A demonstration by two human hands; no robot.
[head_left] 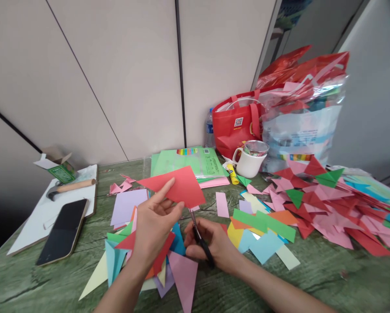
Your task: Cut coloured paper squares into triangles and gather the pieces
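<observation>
My left hand (pixel 154 226) pinches a red sheet of paper (pixel 178 187) and holds it up above the table. Just to its right, my right hand (pixel 211 243) is closed round the black handles of a pair of scissors (pixel 199 241), whose blades point up toward the lower edge of the red sheet. Under both hands lies a loose heap of coloured paper triangles (pixel 178 269) in pink, blue, red, green and cream.
A smartphone (pixel 64 230) lies on a white board at the left, beside a hammer (pixel 71 188) and a small green box (pixel 60 169). Behind are a green paper pack (pixel 188 161), a glue stick (pixel 232 174), a white mug (pixel 249 163), a red bag (pixel 236 124) and folded paper pieces (pixel 328 208).
</observation>
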